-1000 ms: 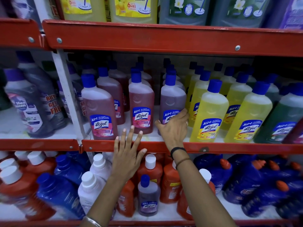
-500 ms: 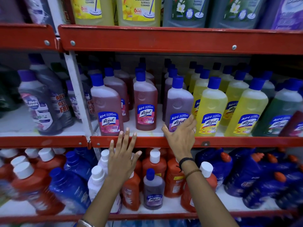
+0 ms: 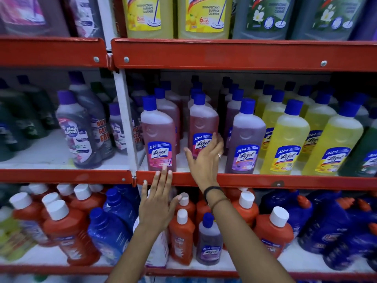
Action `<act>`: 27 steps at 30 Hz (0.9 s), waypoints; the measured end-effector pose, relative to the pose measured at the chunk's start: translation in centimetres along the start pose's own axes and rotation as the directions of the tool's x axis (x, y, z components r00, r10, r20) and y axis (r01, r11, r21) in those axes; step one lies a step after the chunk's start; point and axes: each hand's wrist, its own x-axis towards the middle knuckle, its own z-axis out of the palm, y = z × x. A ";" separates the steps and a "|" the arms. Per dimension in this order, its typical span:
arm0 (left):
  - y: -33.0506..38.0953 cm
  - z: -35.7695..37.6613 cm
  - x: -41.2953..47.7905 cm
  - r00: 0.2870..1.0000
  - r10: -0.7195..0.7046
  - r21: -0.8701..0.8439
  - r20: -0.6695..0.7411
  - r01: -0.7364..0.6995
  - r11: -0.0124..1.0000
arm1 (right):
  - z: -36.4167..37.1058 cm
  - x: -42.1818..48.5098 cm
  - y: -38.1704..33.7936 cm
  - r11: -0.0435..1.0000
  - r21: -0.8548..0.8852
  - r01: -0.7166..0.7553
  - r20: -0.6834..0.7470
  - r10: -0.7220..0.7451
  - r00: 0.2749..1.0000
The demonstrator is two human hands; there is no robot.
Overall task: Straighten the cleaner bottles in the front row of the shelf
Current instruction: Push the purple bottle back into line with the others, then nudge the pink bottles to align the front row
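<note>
On the middle shelf the front row holds a pink Lizol bottle [image 3: 159,137], a purple one [image 3: 245,139] and yellow ones [image 3: 285,141], all upright near the red shelf lip [image 3: 255,180]. A second pink bottle [image 3: 204,121] stands further back than its neighbours. My right hand [image 3: 204,158] is spread in front of its lower part, thumb to its left and fingers against the right of its label. My left hand [image 3: 157,203] is flat and open, with its fingertips on the lip just under the first pink bottle.
A white upright post [image 3: 124,119] splits the shelf; grey Max Kleen bottles [image 3: 75,131] stand left of it. A green bottle [image 3: 365,152] sits at the far right. The lower shelf is crowded with orange [image 3: 67,229] and blue bottles [image 3: 334,225]. Large cleaner jugs [image 3: 204,17] fill the top shelf.
My right hand left the purple bottle, which now stands forward at the lip, and moved left to the set-back pink bottle. My left hand stayed near the lip.
</note>
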 end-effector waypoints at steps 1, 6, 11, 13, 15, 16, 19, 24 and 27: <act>-0.1 -0.1 0.0 1.000 0.006 0.002 0.001 -0.006 1.000 | 0.6 0.5 -0.1 0.998 -0.037 -0.059 0.017 0.059 0.998; -0.6 0.4 -0.1 0.999 0.029 0.007 -0.028 -0.029 1.000 | 1.9 1.7 0.1 0.960 -0.165 -0.225 0.047 0.235 0.971; -0.6 0.5 -0.1 0.999 0.036 -0.003 -0.030 -0.036 0.999 | 1.6 2.0 -0.1 0.942 -0.230 -0.245 0.037 0.260 0.965; -0.5 0.6 -0.1 0.999 0.032 -0.021 -0.031 -0.033 0.999 | 1.3 1.6 -0.3 0.943 -0.240 -0.229 0.027 0.243 0.970; -0.5 0.8 -0.1 0.999 0.028 -0.035 -0.037 -0.029 0.999 | 1.0 1.0 -0.3 0.946 -0.245 -0.213 0.022 0.225 0.974; -0.4 0.9 -0.1 0.999 0.027 -0.034 -0.036 -0.028 0.999 | 0.8 0.6 -0.3 0.947 -0.244 -0.207 0.025 0.219 0.975; -0.2 0.7 0.0 0.999 0.025 -0.026 -0.037 -0.026 0.999 | 0.3 -0.4 -0.4 0.952 -0.237 -0.194 0.026 0.206 0.978; -0.1 0.7 -0.1 0.999 0.027 -0.034 -0.026 -0.028 0.999 | -0.9 -2.0 -0.5 0.963 -0.204 -0.175 0.051 0.189 0.981; -0.1 0.6 -0.2 1.000 0.015 -0.083 -0.012 -0.016 0.996 | -1.2 -2.4 -0.7 0.966 -0.191 -0.174 0.063 0.189 0.980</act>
